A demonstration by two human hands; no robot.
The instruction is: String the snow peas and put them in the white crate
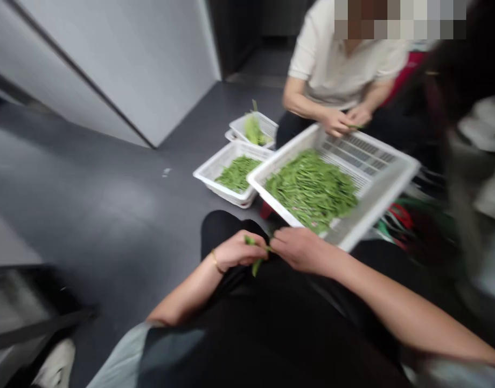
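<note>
Green pod [250,241] sits pinched in left hand [236,251]; right hand [301,249] curls close, grip unclear; near basket [387,188] part-filled, this 1 seemingly unfinished.

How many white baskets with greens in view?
3 visible: the large basket right of centre, the smaller basket just left of it, and the rear basket behind that one. More may be hidden underneath.

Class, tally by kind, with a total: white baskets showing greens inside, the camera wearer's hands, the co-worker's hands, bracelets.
White baskets showing greens inside: 3
Wearer's left hand and right hand: 2
Co-worker's hands: 2
Bracelets: 1
Total: 8
</note>
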